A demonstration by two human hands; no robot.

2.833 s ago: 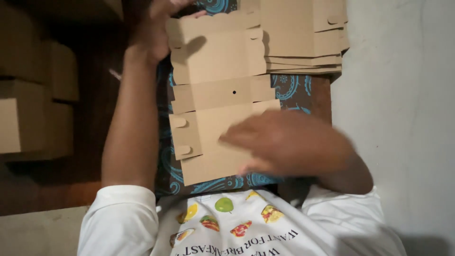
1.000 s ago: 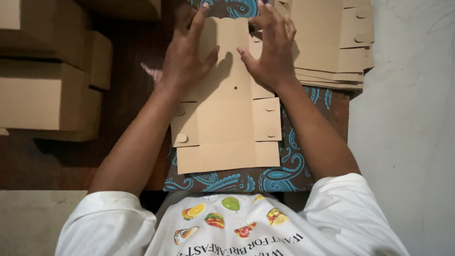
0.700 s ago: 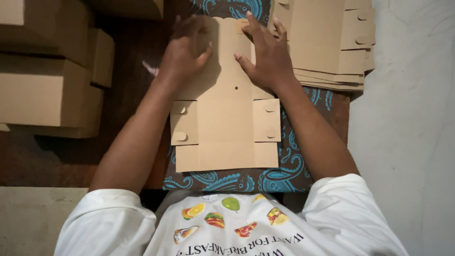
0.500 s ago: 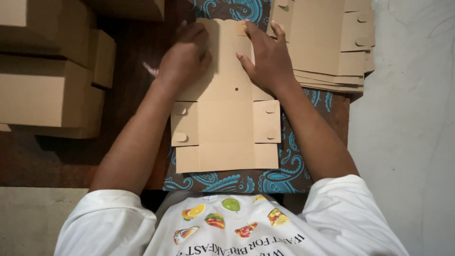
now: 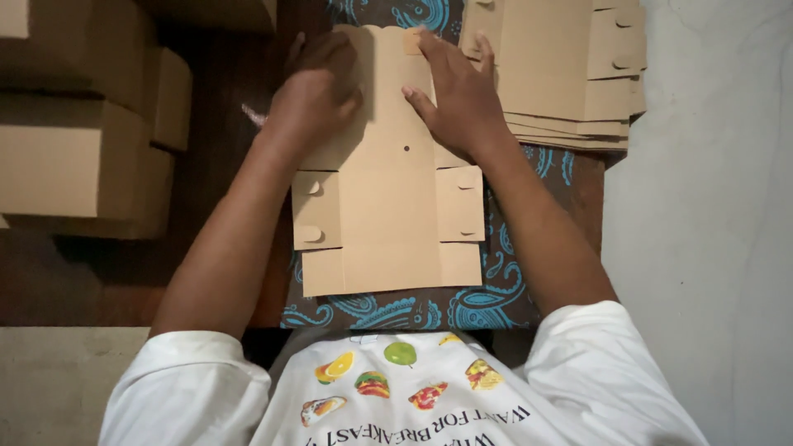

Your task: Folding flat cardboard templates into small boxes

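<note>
A flat brown cardboard box blank (image 5: pixel 388 215) lies on my lap, over a dark cloth with a blue paisley pattern (image 5: pixel 462 306). My left hand (image 5: pixel 318 91) curls over the blank's far left flap and folds it up. My right hand (image 5: pixel 454 91) presses flat on the far right part of the blank, fingers spread toward its top edge. Side tabs with round cut-outs stick out at the blank's left and right.
A stack of unfolded cardboard blanks (image 5: pixel 562 74) lies at the far right, next to my right hand. Assembled brown boxes (image 5: pixel 83 140) are piled at the left on a dark wooden floor. A pale grey floor (image 5: pixel 710 215) runs along the right.
The blank was turned from lying crosswise to lengthwise. Both hands moved to its far end, and the left fingers have since curled in, lifting the far left flap.
</note>
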